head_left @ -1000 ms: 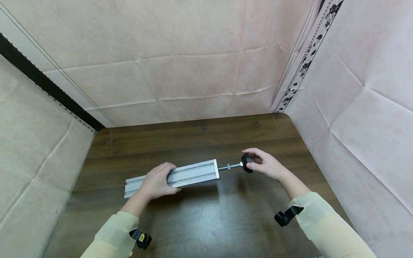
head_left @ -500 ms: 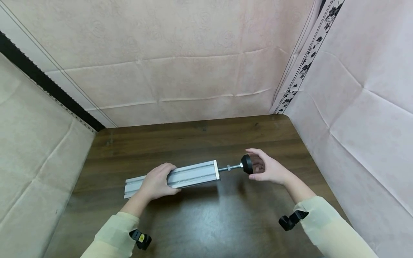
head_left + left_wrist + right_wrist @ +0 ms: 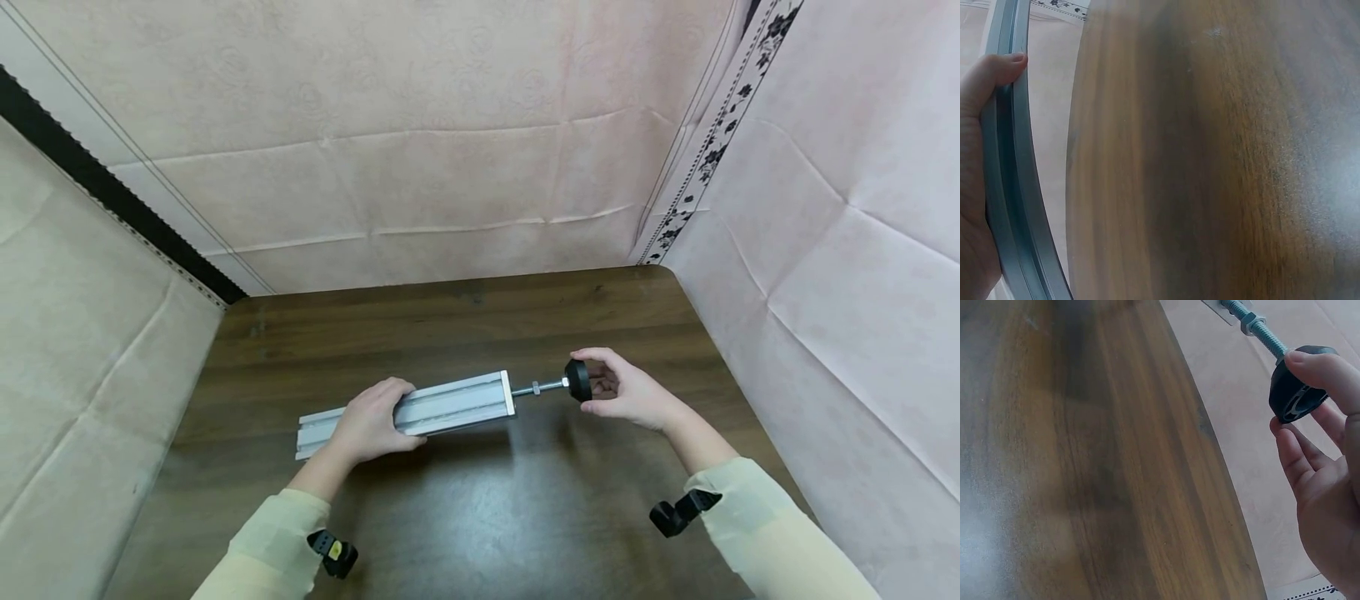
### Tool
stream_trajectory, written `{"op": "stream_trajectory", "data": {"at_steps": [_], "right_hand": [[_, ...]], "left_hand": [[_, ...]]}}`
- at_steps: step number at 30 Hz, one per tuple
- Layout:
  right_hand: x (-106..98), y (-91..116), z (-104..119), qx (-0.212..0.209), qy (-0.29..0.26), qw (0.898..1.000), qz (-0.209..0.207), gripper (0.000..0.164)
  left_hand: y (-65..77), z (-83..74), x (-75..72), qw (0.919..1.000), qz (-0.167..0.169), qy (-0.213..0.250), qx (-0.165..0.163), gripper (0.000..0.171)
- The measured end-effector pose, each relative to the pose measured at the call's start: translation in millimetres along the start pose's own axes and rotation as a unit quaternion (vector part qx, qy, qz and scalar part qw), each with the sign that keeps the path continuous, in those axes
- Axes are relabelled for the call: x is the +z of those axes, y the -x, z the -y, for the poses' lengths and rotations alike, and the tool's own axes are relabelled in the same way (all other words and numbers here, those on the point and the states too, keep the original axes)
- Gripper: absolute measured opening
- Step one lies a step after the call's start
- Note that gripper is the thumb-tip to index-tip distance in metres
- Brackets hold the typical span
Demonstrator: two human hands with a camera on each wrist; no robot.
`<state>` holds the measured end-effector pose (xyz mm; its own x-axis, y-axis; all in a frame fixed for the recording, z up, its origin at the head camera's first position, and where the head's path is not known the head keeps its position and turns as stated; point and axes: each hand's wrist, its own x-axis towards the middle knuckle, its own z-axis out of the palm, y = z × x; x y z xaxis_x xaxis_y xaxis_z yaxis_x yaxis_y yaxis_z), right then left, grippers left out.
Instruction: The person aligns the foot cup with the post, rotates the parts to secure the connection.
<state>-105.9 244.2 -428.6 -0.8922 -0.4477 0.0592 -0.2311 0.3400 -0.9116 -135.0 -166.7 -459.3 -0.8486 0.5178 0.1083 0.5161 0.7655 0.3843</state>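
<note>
My left hand [image 3: 369, 423] grips a long aluminium extrusion profile [image 3: 453, 404] across its middle, holding it raised over the table. In the left wrist view the thumb lies on the grooved side of the profile [image 3: 1019, 162]. A pale end plate [image 3: 508, 393] caps the right end, and from it a threaded rod [image 3: 1266, 339] with a hex nut [image 3: 1251, 324] sticks out. At the rod's outer end sits a black round levelling foot [image 3: 577, 381]. My right hand [image 3: 630, 396] pinches that foot's rim between thumb and fingers; its hollow, ribbed underside faces the palm in the right wrist view.
A brown wood-grain table [image 3: 465, 508] lies beneath both hands. Pale cloth walls [image 3: 450, 167] stand behind it and on both sides, close to its edges. Each sleeve carries a black wrist camera mount [image 3: 333, 554].
The right hand's fingers spread and shifted right around the foot, then came in on its rim. The profile has moved very slightly right with the left hand, whose grip stays the same.
</note>
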Motion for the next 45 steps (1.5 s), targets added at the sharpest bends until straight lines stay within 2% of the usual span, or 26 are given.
{"op": "stream_trajectory", "data": {"at_steps": [10, 45], "right_hand": [[-0.5, -0.9, 1.1, 0.002, -0.008, 1.0, -0.002, 0.067], [1.2, -5.4, 3.5, 0.055, -0.009, 0.998, -0.023, 0.05]], "left_hand": [[-0.3, -0.3, 0.2, 1.0, 0.003, 0.004, 0.0, 0.068], [1.6, -0.1, -1.6, 1.0, -0.004, 0.003, 0.005, 0.069]]}}
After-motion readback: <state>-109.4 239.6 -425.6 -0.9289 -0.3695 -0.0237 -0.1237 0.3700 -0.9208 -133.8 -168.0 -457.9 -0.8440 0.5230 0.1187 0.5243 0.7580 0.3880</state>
